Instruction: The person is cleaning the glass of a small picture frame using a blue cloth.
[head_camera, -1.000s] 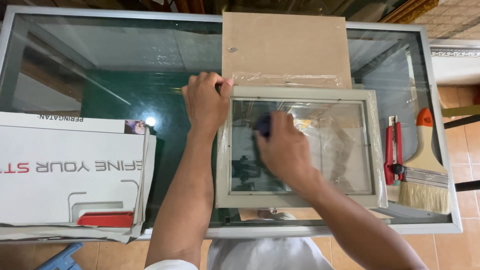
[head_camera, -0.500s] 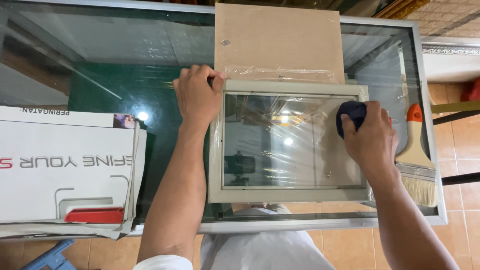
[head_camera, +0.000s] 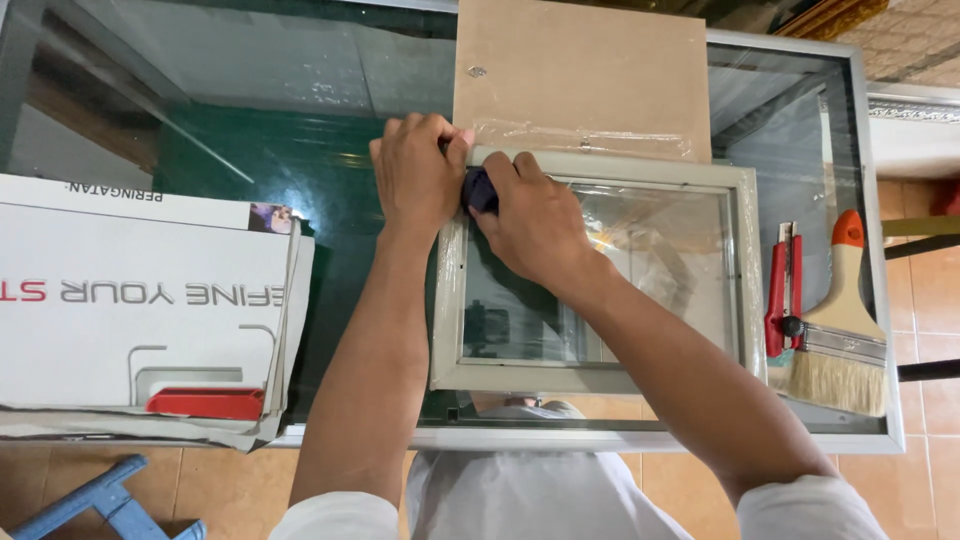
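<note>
Head view: glass table.
Left hand: curled, pinning picture frame corner.
Right hand: pinching dark cloth against frame glass.

Frame pale grey-beige, cloth dark blue. Backing board plain tan. Surface green-tinted glass, grey rim. Cutter red. Brush orange-tipped cream handle, blond bristles. Cardboard white, red lettering.
</note>
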